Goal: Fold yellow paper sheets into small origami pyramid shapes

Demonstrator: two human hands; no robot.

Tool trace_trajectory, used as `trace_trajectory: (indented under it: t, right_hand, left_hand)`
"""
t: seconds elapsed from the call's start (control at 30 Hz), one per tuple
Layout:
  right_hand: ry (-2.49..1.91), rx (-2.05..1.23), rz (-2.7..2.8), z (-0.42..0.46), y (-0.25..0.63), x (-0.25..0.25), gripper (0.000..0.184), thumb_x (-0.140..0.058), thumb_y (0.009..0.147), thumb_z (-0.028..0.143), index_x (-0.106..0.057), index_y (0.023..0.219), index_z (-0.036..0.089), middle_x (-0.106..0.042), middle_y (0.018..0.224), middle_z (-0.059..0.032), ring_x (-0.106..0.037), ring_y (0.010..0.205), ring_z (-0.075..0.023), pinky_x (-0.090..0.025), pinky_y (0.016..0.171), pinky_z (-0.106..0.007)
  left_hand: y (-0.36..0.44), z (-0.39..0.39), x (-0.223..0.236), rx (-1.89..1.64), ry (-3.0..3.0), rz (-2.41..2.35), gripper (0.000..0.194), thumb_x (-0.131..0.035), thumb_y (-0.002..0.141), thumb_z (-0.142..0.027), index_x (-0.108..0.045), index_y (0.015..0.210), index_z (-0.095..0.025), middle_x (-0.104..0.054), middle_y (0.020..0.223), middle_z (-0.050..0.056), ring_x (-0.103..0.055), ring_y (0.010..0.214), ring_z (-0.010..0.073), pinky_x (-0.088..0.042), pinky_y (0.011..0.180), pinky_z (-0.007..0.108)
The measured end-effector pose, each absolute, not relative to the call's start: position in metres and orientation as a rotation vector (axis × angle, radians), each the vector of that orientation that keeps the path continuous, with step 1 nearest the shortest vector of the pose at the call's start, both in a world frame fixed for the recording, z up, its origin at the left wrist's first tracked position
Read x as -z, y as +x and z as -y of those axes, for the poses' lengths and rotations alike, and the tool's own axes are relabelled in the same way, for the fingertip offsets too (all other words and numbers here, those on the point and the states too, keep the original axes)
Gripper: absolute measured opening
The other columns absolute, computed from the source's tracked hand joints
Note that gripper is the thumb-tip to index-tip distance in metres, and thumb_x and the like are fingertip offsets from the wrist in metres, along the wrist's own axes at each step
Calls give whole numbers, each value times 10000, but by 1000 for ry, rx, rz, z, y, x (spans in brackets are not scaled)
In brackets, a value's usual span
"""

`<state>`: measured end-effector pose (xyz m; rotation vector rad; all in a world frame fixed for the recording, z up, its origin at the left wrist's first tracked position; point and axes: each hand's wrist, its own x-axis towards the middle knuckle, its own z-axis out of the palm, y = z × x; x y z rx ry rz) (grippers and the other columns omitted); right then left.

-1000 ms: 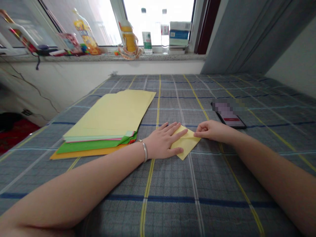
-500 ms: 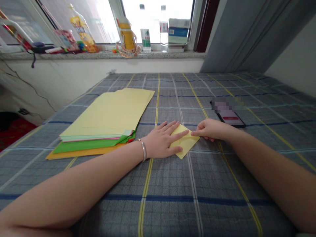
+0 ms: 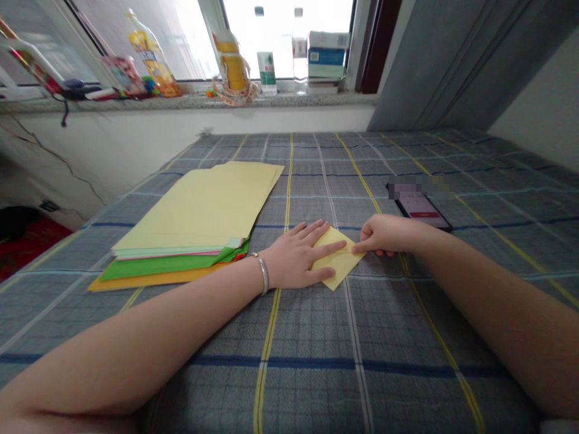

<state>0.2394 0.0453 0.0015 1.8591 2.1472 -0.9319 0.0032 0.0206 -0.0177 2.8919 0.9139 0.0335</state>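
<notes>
Overlapping folded yellow paper (image 3: pixel 340 258), left hand (image 3: pixel 294 260)

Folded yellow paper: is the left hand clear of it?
No, the left hand lies flat, with its forefinger and thumb on the folded yellow paper.

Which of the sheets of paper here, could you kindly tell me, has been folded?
The small yellow folded sheet under the left hand, with the right hand at its right corner. The others lie flat in the large stack beside it.
</notes>
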Motion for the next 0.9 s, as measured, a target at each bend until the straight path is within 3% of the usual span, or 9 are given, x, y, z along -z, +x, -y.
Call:
trace_trajectory:
  t: [0.3,0.43,0.6,0.8,0.9]
  right_hand:
    - [1887,739,-2075,-41,245,-7,364,-642,764,453,-544,521,200,-588,507,-24,-482,398,-114,-344,404,-266]
    - [1848,878,-2103,-45,257,-6,298,-645,761,416,-550,577,202,-566,509,-6,-471,413,-111,-332,407,-260]
    - [1773,1210,-2363,-44,252,-6,149,-593,791,361,-591,779,212,-570,595,24,-438,460,-98,-301,434,-248]
    - [1801,650,-2796,-27,210,10,103,-517,842,298,-570,811,216,-617,704,1,-535,647,-137,-336,570,-255]
    - [1830,559,-2769,-23,204,16,134,-494,871,332,-540,816,219,-629,717,-1,-538,641,-139,-312,561,-258]
  left_hand:
    - [3,-21,20,-13,2890,-934,610,-354,940,-585,-237,1491,-351,-133,1592,62,-140,1462,287,-138,1170,492]
    - [3,-21,21,-4,2890,-937,621,-339,943,-586,-229,1497,-330,-126,1591,89,-137,1462,295,-132,1168,490]
    - [3,-22,22,-13,2890,-931,640,-340,939,-591,-211,1502,-315,-108,1594,79,-115,1465,293,-114,1172,483]
    - [2,-25,25,-9,2851,-977,795,-357,920,-610,-158,1503,-107,-164,1572,158,-106,1469,258,-79,1190,451]
    - [-2,-28,26,-54,2837,-929,787,-409,910,-592,-188,1478,-93,-197,1563,170,-130,1465,264,-88,1190,470]
